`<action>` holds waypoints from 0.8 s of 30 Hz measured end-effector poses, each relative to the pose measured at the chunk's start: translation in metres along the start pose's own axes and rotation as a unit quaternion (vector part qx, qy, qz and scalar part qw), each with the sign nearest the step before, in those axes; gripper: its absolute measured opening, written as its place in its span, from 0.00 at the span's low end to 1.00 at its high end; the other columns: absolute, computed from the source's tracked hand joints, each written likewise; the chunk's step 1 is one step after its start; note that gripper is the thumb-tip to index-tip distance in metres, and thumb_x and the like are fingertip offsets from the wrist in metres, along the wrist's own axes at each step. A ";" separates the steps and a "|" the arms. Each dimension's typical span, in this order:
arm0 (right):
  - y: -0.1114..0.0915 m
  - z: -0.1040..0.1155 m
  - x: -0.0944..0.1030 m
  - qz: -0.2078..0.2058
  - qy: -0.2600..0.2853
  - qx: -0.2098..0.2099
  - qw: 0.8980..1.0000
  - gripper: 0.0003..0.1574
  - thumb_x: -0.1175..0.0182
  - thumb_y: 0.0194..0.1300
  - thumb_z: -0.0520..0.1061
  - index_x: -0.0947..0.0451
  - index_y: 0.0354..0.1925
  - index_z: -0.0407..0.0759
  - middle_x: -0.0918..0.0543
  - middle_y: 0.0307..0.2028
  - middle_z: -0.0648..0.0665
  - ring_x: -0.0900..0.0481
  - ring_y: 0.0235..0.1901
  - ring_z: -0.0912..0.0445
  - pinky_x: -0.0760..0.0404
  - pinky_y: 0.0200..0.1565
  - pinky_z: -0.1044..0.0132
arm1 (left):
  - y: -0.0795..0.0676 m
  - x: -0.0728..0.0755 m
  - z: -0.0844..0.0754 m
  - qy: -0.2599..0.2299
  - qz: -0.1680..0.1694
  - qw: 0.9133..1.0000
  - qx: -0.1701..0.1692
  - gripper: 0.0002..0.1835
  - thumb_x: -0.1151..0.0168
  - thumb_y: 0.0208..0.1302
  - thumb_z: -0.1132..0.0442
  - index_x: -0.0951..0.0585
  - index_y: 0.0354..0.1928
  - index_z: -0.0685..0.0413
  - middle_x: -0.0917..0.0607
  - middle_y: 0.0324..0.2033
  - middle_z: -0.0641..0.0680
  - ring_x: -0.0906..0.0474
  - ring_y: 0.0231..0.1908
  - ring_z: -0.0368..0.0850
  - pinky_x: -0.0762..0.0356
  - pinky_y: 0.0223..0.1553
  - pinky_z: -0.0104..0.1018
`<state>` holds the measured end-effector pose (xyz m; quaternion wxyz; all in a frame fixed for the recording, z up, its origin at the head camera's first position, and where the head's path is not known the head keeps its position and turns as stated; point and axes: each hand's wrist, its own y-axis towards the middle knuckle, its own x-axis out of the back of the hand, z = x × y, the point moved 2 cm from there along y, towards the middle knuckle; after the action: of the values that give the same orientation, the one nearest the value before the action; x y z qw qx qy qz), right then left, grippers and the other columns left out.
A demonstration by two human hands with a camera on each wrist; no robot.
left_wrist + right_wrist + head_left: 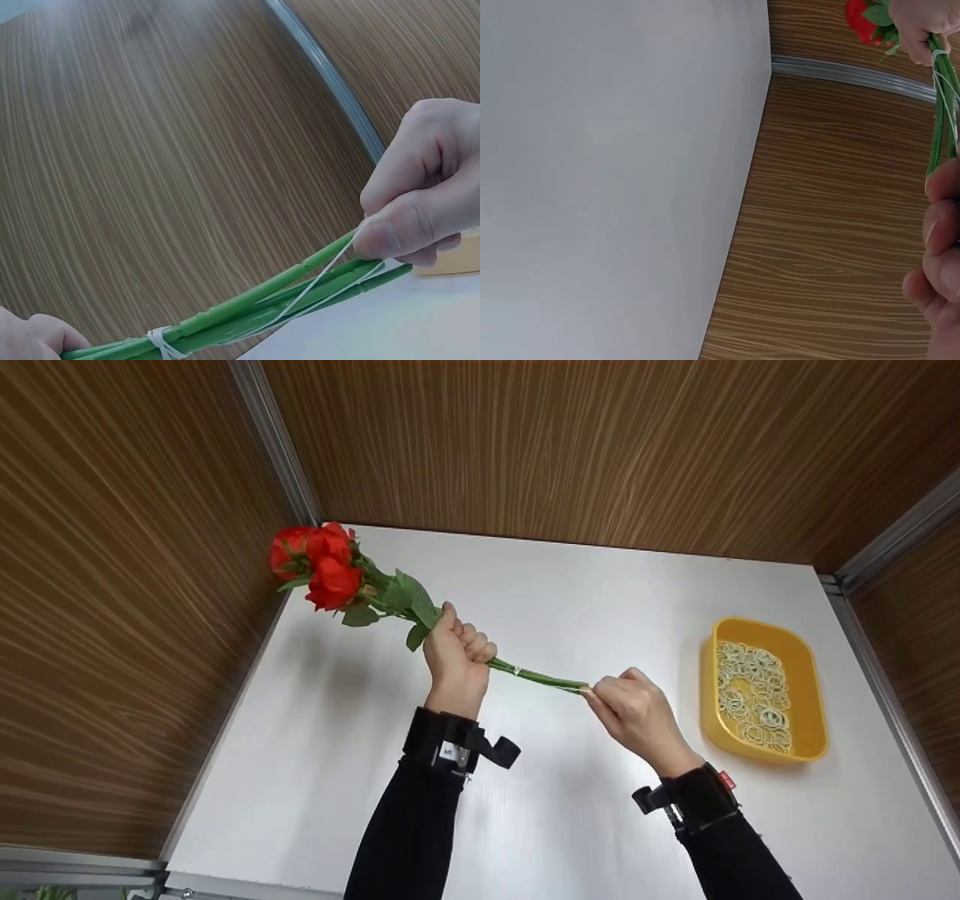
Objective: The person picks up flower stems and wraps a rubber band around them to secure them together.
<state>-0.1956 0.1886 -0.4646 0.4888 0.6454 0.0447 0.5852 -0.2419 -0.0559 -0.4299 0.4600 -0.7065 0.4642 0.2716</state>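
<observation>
My left hand grips a bunch of red roses by the green stems, just below the leaves. The blooms point to the far left, above the table. A pale rubber band is wound round the stems beside the left hand. From that winding, a loop of it stretches along the stems to my right hand. In the left wrist view, the right thumb and forefinger pinch this loop at the cut ends of the stems. The right wrist view shows only part of the right hand at its edge.
A yellow bin on the right of the white table holds many loose rubber bands. Wood-grain panels with metal edge strips stand at the back and both sides.
</observation>
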 end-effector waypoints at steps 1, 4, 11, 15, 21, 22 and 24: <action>0.001 -0.002 0.002 0.006 0.004 0.009 1.000 0.28 0.47 0.81 0.50 0.35 0.21 0.45 0.36 0.15 0.52 0.39 0.16 0.59 0.27 0.29 0.60 | 0.000 -0.001 0.000 0.004 0.003 1.000 0.006 0.22 0.55 0.83 0.55 0.41 0.25 0.48 0.47 0.13 0.44 0.53 0.10 0.35 0.54 0.16 0.27; 0.002 -0.006 0.004 0.022 0.026 0.036 0.999 0.26 0.44 0.79 0.50 0.32 0.22 0.45 0.35 0.16 0.52 0.38 0.17 0.60 0.29 0.29 0.61 | 0.001 -0.004 -0.001 0.020 0.016 0.999 0.022 0.25 0.54 0.83 0.54 0.43 0.21 0.47 0.47 0.12 0.44 0.53 0.10 0.35 0.54 0.16 0.27; -0.009 -0.020 0.006 0.015 0.061 0.031 0.998 0.27 0.46 0.80 0.50 0.34 0.21 0.46 0.36 0.16 0.53 0.39 0.18 0.61 0.37 0.23 0.69 | 0.003 -0.002 -0.008 0.027 0.005 0.999 0.033 0.27 0.53 0.82 0.55 0.43 0.19 0.47 0.47 0.11 0.43 0.52 0.10 0.35 0.54 0.15 0.27; -0.024 -0.024 0.012 -0.026 0.076 -0.033 0.996 0.30 0.49 0.81 0.53 0.31 0.19 0.46 0.33 0.15 0.53 0.40 0.18 0.63 0.40 0.21 0.71 | 0.004 0.000 -0.015 0.031 -0.010 0.999 -0.009 0.27 0.51 0.82 0.54 0.45 0.20 0.46 0.48 0.13 0.43 0.53 0.10 0.34 0.55 0.15 0.26; -0.029 -0.013 0.010 -0.025 0.104 -0.079 0.991 0.21 0.43 0.78 0.45 0.22 0.24 0.44 0.25 0.17 0.52 0.35 0.19 0.63 0.33 0.22 0.70 | 0.005 -0.003 -0.014 0.012 0.010 0.999 -0.039 0.28 0.53 0.82 0.52 0.44 0.19 0.46 0.48 0.13 0.42 0.53 0.10 0.33 0.55 0.15 0.26; -0.028 -0.011 0.008 -0.026 0.105 -0.080 0.991 0.19 0.42 0.77 0.42 0.22 0.25 0.44 0.25 0.18 0.52 0.35 0.19 0.64 0.33 0.22 0.70 | 0.005 -0.002 -0.013 0.008 0.014 0.999 -0.038 0.28 0.53 0.83 0.52 0.44 0.19 0.46 0.48 0.12 0.42 0.53 0.09 0.33 0.55 0.15 0.27; -0.025 -0.007 0.006 -0.022 0.109 -0.089 0.990 0.16 0.40 0.73 0.37 0.21 0.26 0.44 0.24 0.18 0.53 0.34 0.19 0.64 0.32 0.22 0.71 | 0.005 -0.001 -0.013 0.004 0.027 0.999 -0.037 0.28 0.54 0.83 0.52 0.44 0.19 0.46 0.47 0.12 0.42 0.52 0.09 0.33 0.56 0.15 0.27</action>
<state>-0.1862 0.2094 -0.4786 0.5494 0.5304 0.0592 0.6430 -0.2473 -0.0676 -0.4256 0.4244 -0.7110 0.4749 0.2979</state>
